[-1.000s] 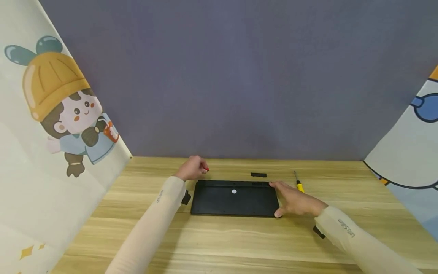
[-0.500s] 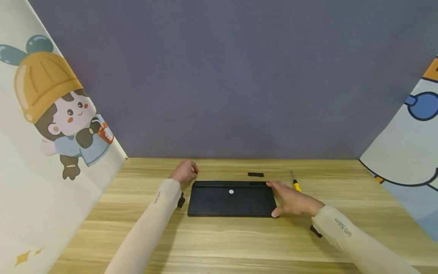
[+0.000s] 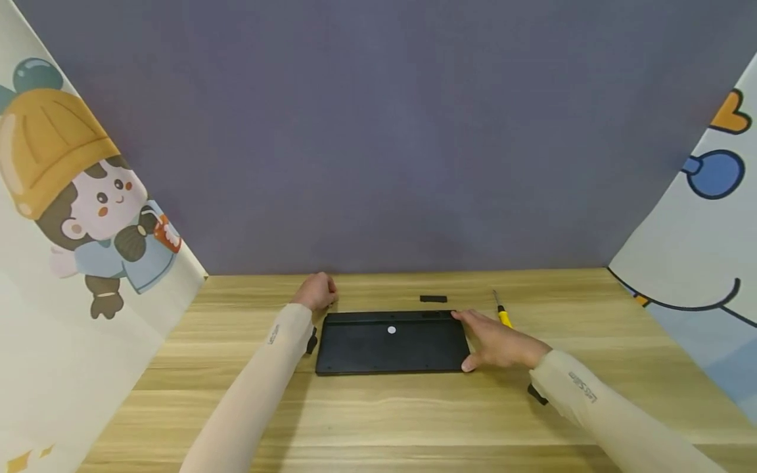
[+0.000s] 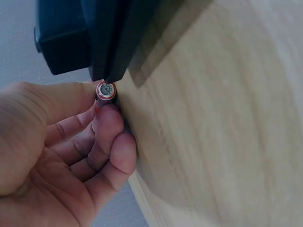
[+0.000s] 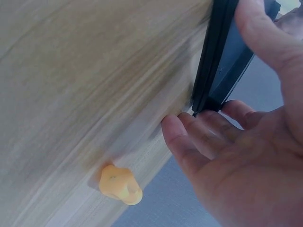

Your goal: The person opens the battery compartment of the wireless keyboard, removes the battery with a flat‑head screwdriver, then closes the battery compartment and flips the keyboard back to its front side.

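A black keyboard (image 3: 393, 348) lies underside up on the table, a round white sticker near its middle. Just beyond its far left corner is my left hand (image 3: 317, 291); in the left wrist view its thumb and fingers pinch a small battery (image 4: 106, 90) with a red-ringed end, low by the tabletop. The head view hides that battery behind the hand. My right hand (image 3: 499, 340) holds the keyboard's right end, thumb at the near edge and fingertips at the far edge. Behind the keyboard lies a small black battery cover (image 3: 434, 299).
A screwdriver (image 3: 504, 316) with a yellow and black handle lies beyond my right hand, its shaft pointing away. The wooden table (image 3: 378, 420) ends at a grey back panel (image 3: 408, 144). Printed cartoon panels stand at both sides.
My left hand has turned downward and shifted slightly left relative to the keyboard, so the red item no longer shows in the head view. The right hand keeps its hold. The head view has swung right.
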Tool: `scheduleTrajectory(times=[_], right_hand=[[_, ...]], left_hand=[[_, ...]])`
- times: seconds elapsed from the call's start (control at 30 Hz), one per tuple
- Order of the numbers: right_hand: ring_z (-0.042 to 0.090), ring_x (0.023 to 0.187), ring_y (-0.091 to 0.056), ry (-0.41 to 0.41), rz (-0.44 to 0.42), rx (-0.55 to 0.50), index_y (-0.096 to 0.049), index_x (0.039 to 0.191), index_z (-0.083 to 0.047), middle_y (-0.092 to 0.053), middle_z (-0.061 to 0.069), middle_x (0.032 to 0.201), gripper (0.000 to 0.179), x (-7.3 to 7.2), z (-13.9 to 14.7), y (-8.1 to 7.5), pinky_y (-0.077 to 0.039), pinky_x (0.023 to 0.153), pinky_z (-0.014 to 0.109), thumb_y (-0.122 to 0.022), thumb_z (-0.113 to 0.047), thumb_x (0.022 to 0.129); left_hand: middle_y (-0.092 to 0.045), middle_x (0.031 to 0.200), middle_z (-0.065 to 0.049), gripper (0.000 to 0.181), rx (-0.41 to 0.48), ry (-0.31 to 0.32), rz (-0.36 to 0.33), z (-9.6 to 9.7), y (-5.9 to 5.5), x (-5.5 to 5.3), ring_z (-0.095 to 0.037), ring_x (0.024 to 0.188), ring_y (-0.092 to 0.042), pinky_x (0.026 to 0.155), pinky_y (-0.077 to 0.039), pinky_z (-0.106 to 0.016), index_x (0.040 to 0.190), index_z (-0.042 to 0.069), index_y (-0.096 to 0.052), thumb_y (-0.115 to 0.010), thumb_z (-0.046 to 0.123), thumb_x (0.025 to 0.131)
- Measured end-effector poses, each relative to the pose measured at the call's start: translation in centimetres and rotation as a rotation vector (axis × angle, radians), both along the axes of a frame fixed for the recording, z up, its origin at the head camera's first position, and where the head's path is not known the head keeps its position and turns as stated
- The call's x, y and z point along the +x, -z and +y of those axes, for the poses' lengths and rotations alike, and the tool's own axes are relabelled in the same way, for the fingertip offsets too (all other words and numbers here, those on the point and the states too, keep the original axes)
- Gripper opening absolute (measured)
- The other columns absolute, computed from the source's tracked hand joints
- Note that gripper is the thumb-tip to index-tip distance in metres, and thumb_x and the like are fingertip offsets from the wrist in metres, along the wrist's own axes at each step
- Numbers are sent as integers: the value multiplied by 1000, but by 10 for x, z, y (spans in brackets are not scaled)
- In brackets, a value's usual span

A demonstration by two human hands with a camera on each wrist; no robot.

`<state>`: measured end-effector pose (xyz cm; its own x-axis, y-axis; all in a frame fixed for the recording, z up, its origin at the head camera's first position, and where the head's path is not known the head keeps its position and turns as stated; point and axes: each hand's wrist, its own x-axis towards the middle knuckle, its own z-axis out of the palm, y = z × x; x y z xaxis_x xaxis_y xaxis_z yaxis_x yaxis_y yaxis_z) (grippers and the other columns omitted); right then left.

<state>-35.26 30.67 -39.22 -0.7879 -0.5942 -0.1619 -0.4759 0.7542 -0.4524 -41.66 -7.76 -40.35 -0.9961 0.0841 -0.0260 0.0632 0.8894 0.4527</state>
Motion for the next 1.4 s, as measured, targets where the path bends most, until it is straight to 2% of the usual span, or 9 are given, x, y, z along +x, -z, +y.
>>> scheduleTrajectory(times=[0.27,0.53,1.0,1.1,1.27,1.33,1.4], right_hand=[[43,135,-22,0,-9,16,-26,147,-1,-23,27,148,101,-1,-3,-4,-27,102,57,-83,-34,69],[42,134,-25,0,-13,19,-26,147,-1,-23,27,148,100,-2,-5,-6,-29,101,56,-83,-33,70],[42,134,-23,-11,-3,0,-26,147,0,-24,28,148,102,-1,-5,-2,-28,102,56,-82,-37,69],[43,134,-23,-10,-1,6,-26,147,-1,-23,28,148,102,-2,-4,-1,-28,102,56,-82,-37,70],[42,135,-21,-1,-16,13,-24,148,-2,-21,27,149,103,-3,-2,0,-27,102,56,-81,-38,71],[42,135,-21,2,-22,14,-23,148,-2,-20,27,150,103,-3,-2,-1,-27,102,56,-81,-37,71],[44,135,-20,-6,-18,17,-23,148,-1,-20,28,149,103,-3,-2,-1,-27,102,57,-81,-38,71]], left_hand=[[-65,88,-9,16,-15,5,-8,-1,-1,-3,-20,75,-60,73,-50,-37,98,1,-67,-67,12,88],[-63,83,-7,15,-9,-8,-15,-2,-2,-2,-20,72,-58,71,-49,-37,94,2,-66,-67,15,87],[-62,78,-4,18,18,-4,-26,-9,6,-6,-18,68,-57,63,-48,-35,98,4,-63,-63,21,90],[-63,79,-6,25,25,2,-46,-9,4,-5,-20,70,-59,66,-48,-37,105,2,-62,-60,23,93],[-64,105,-14,39,25,13,-49,-10,-3,0,-22,85,-60,77,-49,-43,123,-2,-56,-55,26,96],[-63,109,-15,41,29,23,-46,-11,-6,4,-22,85,-61,76,-49,-43,127,-1,-55,-54,27,96],[-64,105,-13,42,38,51,-50,-13,-7,10,-21,82,-61,73,-49,-41,128,1,-54,-55,29,97]])
